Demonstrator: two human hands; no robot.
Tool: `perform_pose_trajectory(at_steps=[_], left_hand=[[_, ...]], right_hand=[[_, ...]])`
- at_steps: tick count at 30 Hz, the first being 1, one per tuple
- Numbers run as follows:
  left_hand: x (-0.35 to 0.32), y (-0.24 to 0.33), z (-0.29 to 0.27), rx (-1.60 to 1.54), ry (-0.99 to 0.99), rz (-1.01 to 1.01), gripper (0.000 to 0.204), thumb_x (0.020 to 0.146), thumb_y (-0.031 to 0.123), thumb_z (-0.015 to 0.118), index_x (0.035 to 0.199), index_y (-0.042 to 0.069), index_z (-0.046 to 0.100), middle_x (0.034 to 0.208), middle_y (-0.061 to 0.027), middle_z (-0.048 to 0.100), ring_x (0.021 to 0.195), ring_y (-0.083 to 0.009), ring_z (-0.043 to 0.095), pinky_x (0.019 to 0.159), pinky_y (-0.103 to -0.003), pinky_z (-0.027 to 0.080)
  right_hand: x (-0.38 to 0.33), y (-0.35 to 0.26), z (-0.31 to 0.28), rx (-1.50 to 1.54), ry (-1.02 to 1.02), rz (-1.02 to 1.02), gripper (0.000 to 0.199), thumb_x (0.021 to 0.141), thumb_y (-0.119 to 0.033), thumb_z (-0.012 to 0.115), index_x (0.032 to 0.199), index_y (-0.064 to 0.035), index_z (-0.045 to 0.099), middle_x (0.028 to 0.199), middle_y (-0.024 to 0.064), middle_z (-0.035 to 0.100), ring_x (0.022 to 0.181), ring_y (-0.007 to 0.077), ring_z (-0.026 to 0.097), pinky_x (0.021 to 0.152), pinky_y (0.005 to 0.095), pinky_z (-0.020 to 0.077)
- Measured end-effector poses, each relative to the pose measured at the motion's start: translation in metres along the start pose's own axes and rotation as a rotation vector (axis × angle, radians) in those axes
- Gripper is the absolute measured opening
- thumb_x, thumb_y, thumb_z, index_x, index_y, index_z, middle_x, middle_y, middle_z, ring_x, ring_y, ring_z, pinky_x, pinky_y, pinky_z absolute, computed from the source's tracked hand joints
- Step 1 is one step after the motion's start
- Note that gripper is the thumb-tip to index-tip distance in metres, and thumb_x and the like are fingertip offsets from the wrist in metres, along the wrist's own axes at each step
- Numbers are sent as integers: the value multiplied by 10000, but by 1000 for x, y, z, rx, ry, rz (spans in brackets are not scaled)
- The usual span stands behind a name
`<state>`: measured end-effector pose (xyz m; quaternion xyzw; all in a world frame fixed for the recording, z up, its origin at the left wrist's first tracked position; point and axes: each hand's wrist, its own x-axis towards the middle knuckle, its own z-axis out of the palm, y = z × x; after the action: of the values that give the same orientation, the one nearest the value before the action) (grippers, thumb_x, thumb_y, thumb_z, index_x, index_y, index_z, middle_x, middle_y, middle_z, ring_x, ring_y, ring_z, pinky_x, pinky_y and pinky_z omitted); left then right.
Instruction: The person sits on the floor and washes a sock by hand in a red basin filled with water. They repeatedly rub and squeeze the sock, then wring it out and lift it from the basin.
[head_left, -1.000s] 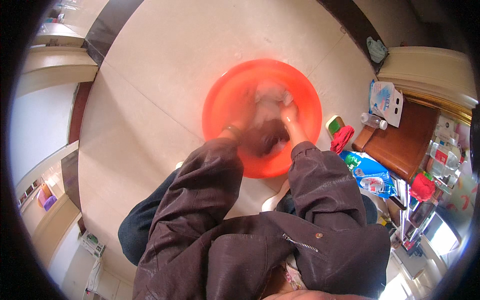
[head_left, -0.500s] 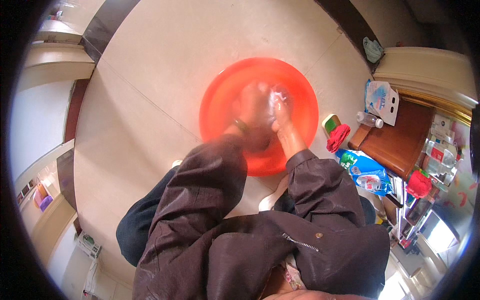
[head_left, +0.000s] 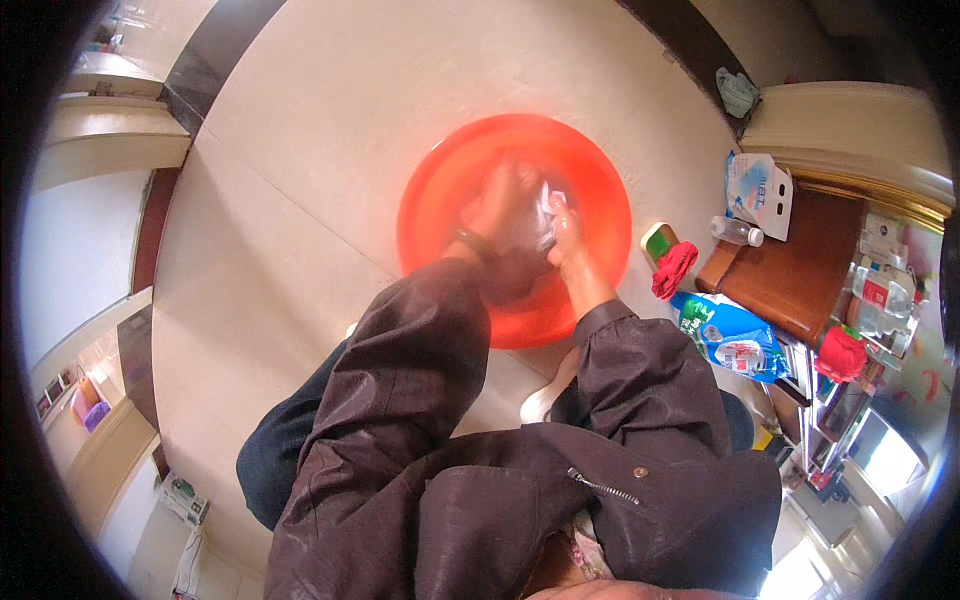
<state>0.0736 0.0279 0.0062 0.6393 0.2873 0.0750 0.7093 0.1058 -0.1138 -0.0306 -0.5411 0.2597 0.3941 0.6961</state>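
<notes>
A round orange-red plastic basin [head_left: 601,270] sits on the floor ahead of me, and both my hands are down inside it. My left hand [head_left: 497,205], with a dark band at the wrist, is smeared by motion, so its fingers cannot be made out. Beside it my right hand [head_left: 567,235] is closed round a wet, whitish bunched cloth [head_left: 546,215]. Lower in the basin, between my wrists, lies a dark wet mass that looks like fabric [head_left: 515,278]. Whether the pale and dark parts belong to one piece is not visible.
Right of the basin lie a green-and-cream brush or sponge [head_left: 658,243], a red crumpled cloth [head_left: 675,270] and a blue packet [head_left: 730,338]. A brown wooden stool or box [head_left: 785,270] bears a clear bottle [head_left: 737,231] and a white-blue bag [head_left: 758,192].
My left hand has shifted slightly inside the basin, blurred in both frames. The pale cloth at my right hand now shows more distinctly. The whole view has tilted a little.
</notes>
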Motion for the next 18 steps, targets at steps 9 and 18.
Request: perform_pose_trajectory(at_steps=[9, 18], left_hand=[[-58, 31, 45, 38, -226, 76, 336, 813, 229, 639, 1105, 69, 594, 976, -156, 645, 899, -244, 643, 773, -346, 495], [-46, 48, 35, 467, 195, -61, 297, 812, 278, 640, 927, 9, 590, 840, -241, 642, 775, -386, 645, 656, -435, 517]], right_hand=[[15, -26, -26, 362, -400, 220, 502, 868, -467, 528, 1173, -71, 565, 1106, 75, 624, 977, 266, 608, 879, 446, 472], [5, 2, 9, 76, -165, -172, 439, 872, -374, 544, 1182, -63, 538, 1108, 95, 607, 952, 260, 612, 831, 415, 505]])
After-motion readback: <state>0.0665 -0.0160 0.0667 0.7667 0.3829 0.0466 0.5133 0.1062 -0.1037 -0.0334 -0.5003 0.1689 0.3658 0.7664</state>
